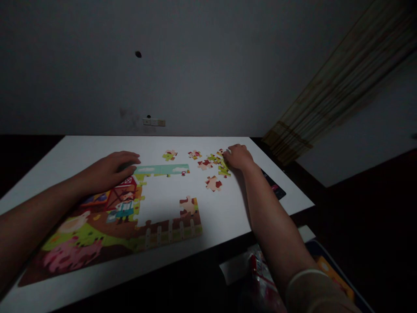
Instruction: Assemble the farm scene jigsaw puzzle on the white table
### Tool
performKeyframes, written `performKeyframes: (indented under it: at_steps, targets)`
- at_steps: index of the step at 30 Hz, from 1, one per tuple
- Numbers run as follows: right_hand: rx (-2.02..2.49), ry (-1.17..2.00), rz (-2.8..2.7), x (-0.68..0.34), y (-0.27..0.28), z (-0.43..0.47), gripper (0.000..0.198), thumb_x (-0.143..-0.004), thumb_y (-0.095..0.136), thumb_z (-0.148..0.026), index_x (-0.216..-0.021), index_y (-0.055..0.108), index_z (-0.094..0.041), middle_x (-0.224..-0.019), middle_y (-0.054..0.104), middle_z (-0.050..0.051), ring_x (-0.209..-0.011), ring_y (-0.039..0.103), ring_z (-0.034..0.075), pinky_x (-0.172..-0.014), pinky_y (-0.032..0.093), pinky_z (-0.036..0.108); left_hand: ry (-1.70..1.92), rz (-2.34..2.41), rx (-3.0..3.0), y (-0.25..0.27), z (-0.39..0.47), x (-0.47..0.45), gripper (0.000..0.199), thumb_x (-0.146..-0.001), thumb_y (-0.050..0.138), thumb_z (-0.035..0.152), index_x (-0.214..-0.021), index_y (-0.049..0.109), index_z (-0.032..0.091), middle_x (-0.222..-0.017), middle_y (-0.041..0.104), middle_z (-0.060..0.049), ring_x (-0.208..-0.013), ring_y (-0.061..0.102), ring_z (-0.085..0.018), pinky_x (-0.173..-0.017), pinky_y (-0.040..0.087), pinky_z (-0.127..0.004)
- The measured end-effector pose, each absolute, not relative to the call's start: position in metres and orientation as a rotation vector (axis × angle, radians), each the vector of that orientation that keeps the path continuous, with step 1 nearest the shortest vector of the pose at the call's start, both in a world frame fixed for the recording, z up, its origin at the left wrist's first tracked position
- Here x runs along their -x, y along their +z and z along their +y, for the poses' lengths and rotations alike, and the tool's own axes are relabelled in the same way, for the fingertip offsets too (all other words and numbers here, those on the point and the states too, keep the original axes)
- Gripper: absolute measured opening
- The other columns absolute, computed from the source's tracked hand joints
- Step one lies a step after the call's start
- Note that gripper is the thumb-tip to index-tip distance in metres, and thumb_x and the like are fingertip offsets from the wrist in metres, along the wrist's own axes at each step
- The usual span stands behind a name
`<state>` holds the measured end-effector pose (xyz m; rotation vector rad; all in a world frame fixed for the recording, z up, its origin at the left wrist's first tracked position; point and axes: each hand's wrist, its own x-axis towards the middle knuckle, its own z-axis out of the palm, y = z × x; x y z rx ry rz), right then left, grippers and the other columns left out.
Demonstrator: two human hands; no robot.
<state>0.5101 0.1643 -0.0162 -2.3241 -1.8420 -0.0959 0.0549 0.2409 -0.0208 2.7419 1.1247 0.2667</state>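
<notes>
A partly assembled farm jigsaw puzzle [97, 230] lies on the white table, with a gap in its right half. It shows a barn, a farmer, a pig and a fence. My left hand [119, 169] rests at its upper edge near the barn, fingers stretched out and thumb apart, holding nothing. My right hand [239, 156] reaches over a cluster of loose puzzle pieces [215, 159] at the far right, fingers bent down onto them. Whether it grips one is hidden. Other loose pieces include a cow-patterned puzzle piece [213, 183] and a green-and-pink puzzle piece [170, 155].
Beyond my right forearm a dark flat object [273, 184] lies at the edge of the white table [224, 213]. Below the front edge are a crinkled clear-and-red plastic package [263, 278] and a yellow-orange item [335, 276]. A wall with a socket [154, 122] stands behind.
</notes>
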Motion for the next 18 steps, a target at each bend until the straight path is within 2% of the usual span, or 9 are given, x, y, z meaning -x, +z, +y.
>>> performKeyframes:
  at_steps: [2,5,9,12,15,18]
  targets:
    - [2.381,-0.081,-1.797,-0.5072,-0.0198,0.1688,0.043,-0.088,0.051,-0.050,-0.101,0.070,-0.013,-0.115,0.061,0.023,-0.116,0.048,0.038,-0.098,0.037,0.052,0.295,1.094,-2.758,-0.0234,0.2429,-0.0532,0.053,-0.092,0.029,0.056,-0.124,0.057,0.024,-0.137,0.053,-0.004,-0.127,0.045,-0.027,-0.109,0.034,-0.038]
    - [2.393,-0.036,-1.776,-0.5062,-0.0224,0.1727,0.043,-0.084,0.056,-0.052,-0.097,0.071,-0.014,-0.110,0.063,0.023,-0.113,0.050,0.039,-0.096,0.038,0.052,0.337,1.061,-2.766,-0.0271,0.2455,-0.0510,0.053,-0.093,0.031,0.054,-0.122,0.057,0.018,-0.137,0.053,-0.007,-0.126,0.046,-0.025,-0.110,0.032,-0.034]
    - [2.358,0.045,-1.692,-0.5049,-0.0231,0.1731,0.038,-0.080,0.061,-0.046,-0.103,0.066,-0.016,-0.109,0.065,0.020,-0.107,0.055,0.036,-0.090,0.044,0.048,0.332,1.057,-2.761,-0.0285,0.2463,-0.0502,0.051,-0.094,0.032,0.052,-0.123,0.056,0.018,-0.137,0.052,-0.008,-0.126,0.046,-0.024,-0.110,0.030,-0.032]
    - [2.262,0.097,-1.602,-0.5022,-0.0228,0.1729,0.036,-0.080,0.061,-0.037,-0.112,0.059,-0.020,-0.105,0.067,0.014,-0.097,0.061,0.030,-0.080,0.048,0.040,0.333,1.062,-2.760,-0.0286,0.2462,-0.0500,0.051,-0.094,0.031,0.053,-0.122,0.056,0.019,-0.137,0.052,-0.007,-0.126,0.045,-0.023,-0.110,0.029,-0.032]
    - [2.151,0.163,-1.584,-0.5007,-0.0227,0.1734,0.029,-0.081,0.057,-0.029,-0.110,0.058,-0.023,-0.099,0.069,0.009,-0.086,0.064,0.024,-0.074,0.050,0.036,0.345,1.047,-2.761,-0.0286,0.2458,-0.0500,0.050,-0.094,0.032,0.052,-0.121,0.057,0.019,-0.137,0.052,-0.006,-0.126,0.045,-0.023,-0.109,0.030,-0.031]
    - [2.085,0.163,-1.580,-0.5011,-0.0242,0.1737,0.024,-0.083,0.054,-0.027,-0.106,0.058,-0.024,-0.098,0.070,0.009,-0.085,0.065,0.022,-0.076,0.050,0.036,0.369,1.034,-2.765,-0.0287,0.2452,-0.0502,0.049,-0.094,0.032,0.051,-0.120,0.057,0.018,-0.136,0.053,-0.006,-0.125,0.046,-0.023,-0.109,0.030,-0.031]
